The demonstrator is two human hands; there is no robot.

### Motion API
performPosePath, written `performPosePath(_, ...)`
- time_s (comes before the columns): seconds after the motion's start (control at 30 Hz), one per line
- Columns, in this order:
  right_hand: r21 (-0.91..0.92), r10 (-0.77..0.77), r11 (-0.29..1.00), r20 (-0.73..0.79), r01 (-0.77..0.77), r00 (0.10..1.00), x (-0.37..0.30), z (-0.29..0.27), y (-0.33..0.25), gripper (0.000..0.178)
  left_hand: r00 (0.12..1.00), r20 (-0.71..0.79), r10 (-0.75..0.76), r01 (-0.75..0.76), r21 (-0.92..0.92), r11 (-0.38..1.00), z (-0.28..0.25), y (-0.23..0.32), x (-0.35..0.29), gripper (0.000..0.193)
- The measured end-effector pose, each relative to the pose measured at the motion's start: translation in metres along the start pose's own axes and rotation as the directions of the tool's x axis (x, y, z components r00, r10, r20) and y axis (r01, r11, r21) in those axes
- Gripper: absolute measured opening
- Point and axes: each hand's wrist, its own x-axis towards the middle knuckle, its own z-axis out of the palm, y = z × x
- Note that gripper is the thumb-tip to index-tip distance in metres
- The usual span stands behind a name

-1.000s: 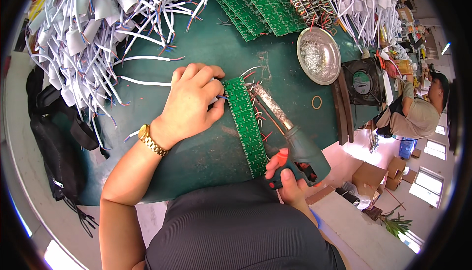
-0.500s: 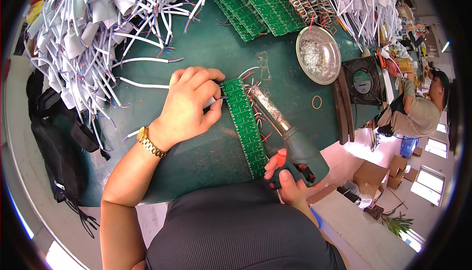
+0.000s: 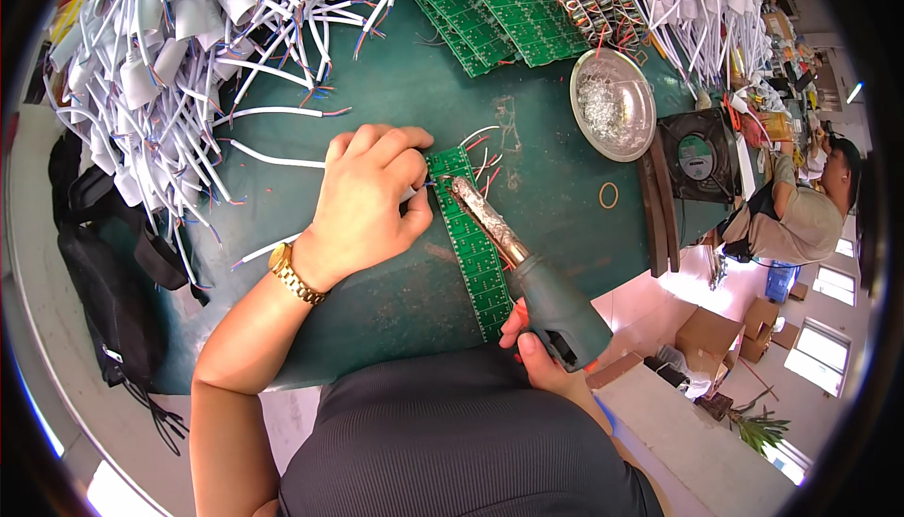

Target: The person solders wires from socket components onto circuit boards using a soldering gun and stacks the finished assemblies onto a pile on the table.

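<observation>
Right hand (image 3: 539,359) grip closed on soldering iron (image 3: 527,267) | left hand (image 3: 365,201) pinches white wire (image 3: 273,154) at green circuit strip (image 3: 471,234) | green surface (image 3: 377,300); metal dish (image 3: 614,105) 2 o'clock

Long, narrow green circuit board strip (image 3: 476,244), lying flat on the dark green tabletop (image 3: 377,300), running from its far end near the fingertips down toward the body, slightly slanted. Rows of small solder pads along its length. Soldering gun (image 3: 527,272): dark green pistol-shaped body, orange trigger, long crusted metal barrel angled up and left, tip resting on the strip's far end. Thin white wire (image 3: 282,154) with red and blue stripped leads, brought to that same end of the strip, just beside the tip.
</observation>
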Motion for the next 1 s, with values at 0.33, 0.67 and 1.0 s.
performPosePath(0.33, -0.069, -0.076, 0.995, 0.023, 0.077, 0.997, 0.002, 0.000, 0.000, 0.038, 1.000, -0.012, -0.005, 0.005, 0.006, 1.000, 0.001, 0.000, -0.001, 0.023)
performPosePath(0.67, -0.076, -0.106, 0.991, 0.030, 0.108, 0.994, 0.004, 0.000, 0.005, 0.028, 1.000, -0.030, 0.001, 0.000, 0.019, 1.000, 0.003, 0.000, 0.000, 0.023)
performPosePath(1.0, -0.219, -0.082, 0.972, 0.052, 0.092, 0.995, 0.007, -0.003, 0.001, 0.017, 1.000, -0.010, 0.003, -0.002, 0.036, 0.999, 0.002, 0.000, 0.000, 0.016)
